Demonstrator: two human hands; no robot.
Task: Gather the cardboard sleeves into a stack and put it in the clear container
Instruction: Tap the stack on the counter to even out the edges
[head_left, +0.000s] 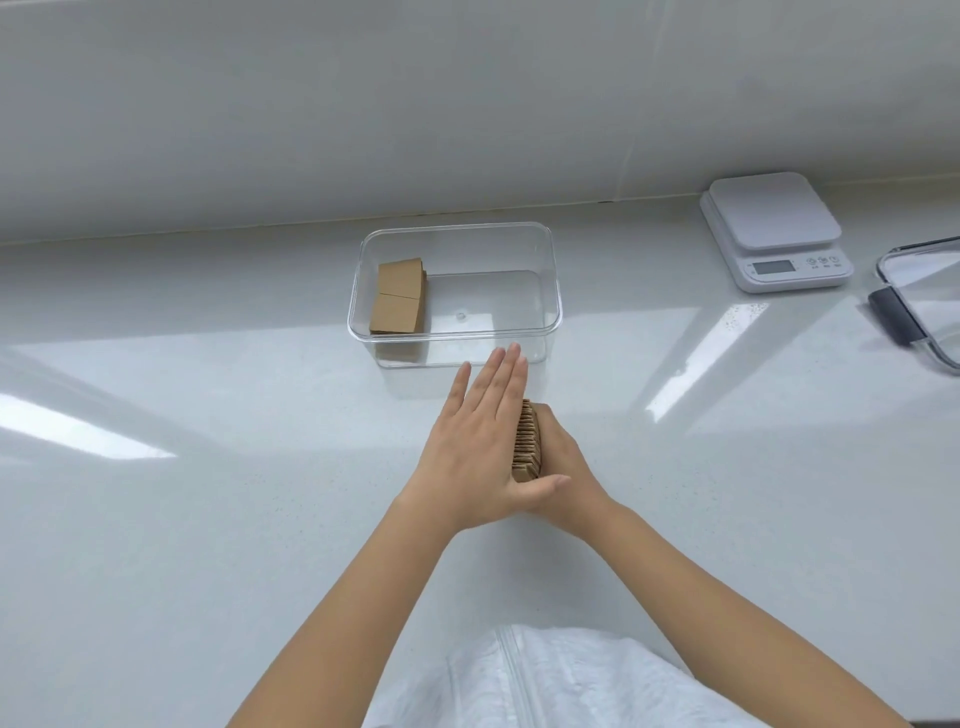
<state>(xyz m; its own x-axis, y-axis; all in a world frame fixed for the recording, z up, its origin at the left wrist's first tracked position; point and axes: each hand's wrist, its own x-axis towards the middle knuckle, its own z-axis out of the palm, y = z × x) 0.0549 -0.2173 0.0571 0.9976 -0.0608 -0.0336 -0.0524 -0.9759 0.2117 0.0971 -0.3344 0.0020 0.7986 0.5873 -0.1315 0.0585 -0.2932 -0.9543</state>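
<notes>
A stack of brown cardboard sleeves (527, 441) stands on edge on the white counter, pressed between my two hands. My left hand (480, 447) lies flat against the stack's left face, fingers straight and together, thumb under the near end. My right hand (563, 467) cups the stack's right side and is partly hidden behind it. Just beyond my fingertips stands the clear container (550, 291), open on top. Inside it, against the left wall, rests another bundle of cardboard sleeves (397, 296).
A white digital kitchen scale (774, 228) sits at the back right by the wall. A clear lid with a dark grey clip (914, 301) lies at the right edge. My white garment (545, 680) shows at the bottom.
</notes>
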